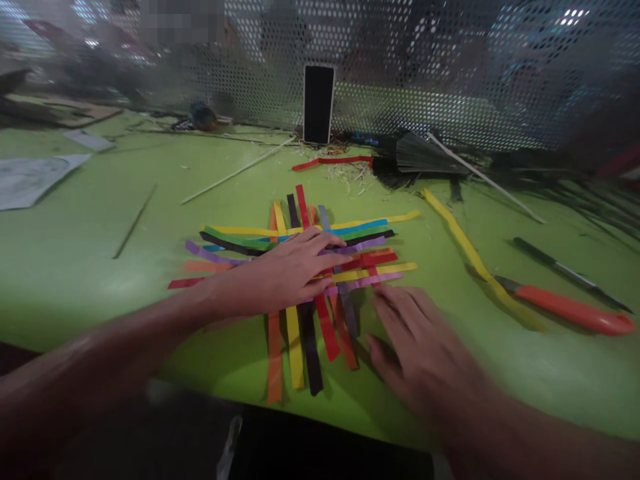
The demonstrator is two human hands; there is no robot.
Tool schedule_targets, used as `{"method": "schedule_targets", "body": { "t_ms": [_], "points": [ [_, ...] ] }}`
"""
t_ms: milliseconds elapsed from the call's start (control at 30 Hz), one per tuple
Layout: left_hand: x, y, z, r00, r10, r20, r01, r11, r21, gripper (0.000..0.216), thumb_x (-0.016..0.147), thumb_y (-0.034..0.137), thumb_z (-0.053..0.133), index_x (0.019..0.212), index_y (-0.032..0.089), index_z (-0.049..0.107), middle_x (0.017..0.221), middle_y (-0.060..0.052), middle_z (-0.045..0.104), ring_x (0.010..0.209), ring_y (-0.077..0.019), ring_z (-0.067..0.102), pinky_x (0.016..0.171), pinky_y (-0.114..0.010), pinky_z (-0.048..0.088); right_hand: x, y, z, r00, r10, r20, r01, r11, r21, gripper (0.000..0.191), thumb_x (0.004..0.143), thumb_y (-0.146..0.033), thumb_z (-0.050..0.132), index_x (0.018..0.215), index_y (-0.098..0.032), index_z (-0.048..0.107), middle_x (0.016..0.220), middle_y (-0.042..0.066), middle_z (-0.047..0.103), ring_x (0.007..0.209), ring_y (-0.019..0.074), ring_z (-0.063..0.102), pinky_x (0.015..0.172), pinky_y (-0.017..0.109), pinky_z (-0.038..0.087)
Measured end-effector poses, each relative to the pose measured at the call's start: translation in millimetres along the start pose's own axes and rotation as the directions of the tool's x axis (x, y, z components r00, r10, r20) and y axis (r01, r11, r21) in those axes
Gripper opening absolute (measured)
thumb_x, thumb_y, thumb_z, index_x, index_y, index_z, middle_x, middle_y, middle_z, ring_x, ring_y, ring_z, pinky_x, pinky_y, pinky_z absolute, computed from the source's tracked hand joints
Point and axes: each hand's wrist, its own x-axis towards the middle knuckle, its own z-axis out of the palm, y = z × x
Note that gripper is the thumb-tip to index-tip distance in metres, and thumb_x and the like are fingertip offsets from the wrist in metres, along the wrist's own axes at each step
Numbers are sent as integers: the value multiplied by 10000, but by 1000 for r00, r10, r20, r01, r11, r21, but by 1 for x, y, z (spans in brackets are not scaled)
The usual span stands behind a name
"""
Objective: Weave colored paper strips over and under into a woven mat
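Several coloured paper strips (313, 347) cross over and under one another in a woven mat on the green table. My left hand (285, 270) lies flat across the middle of the weave, fingers stretched to the right, and hides part of the crossings. At the right side, my right hand (415, 340) has its fingertips at a short upright red strip (372, 273), near the end of a pink strip (395, 277). Its thumb stands apart from the fingers. Whether those fingertips press on the strip or only rest beside it, I cannot tell.
To the right lie a loose yellow strip (463, 243), an orange-handled knife (575, 308) and a dark pen-like tool (570, 272). A phone (319, 103) leans against the perforated metal screen (450, 80) behind. A red strip (335, 161), thin sticks and dark bristles (425, 157) lie near it.
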Motion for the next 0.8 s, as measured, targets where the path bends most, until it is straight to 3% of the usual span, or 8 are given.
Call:
{"method": "schedule_targets", "body": {
  "t_ms": [233,433,800],
  "points": [
    [0,0,1,1000,-12,3,12,1000,-7,446,1093,416,442,1506,270,523,1499,-104,518,1419,-306,450,1238,-510,327,4,3,5,1000,-25,-12,25,1000,18,276,992,-199,509,1168,-33,642,1098,248,721,1088,352,660,908,533,629],
    [0,0,-2,999,-3,32,4,1000,-17,428,1083,387,471,1468,219,554,1555,-130,490,1453,-307,435,1251,-528,306,7,4,5,998,-54,-45,56,997,50,247,984,-156,474,1075,-44,674,1070,229,733,1040,331,677,870,499,646],
    [5,-1,-4,1000,12,-5,-13,993,-121,413,1078,393,473,1457,253,556,1496,-105,585,1398,-284,517,1219,-498,340,16,8,6,995,-83,-46,87,992,90,259,1006,-129,463,1096,-91,704,1078,191,736,1063,289,675,927,465,618]
  ]
}}
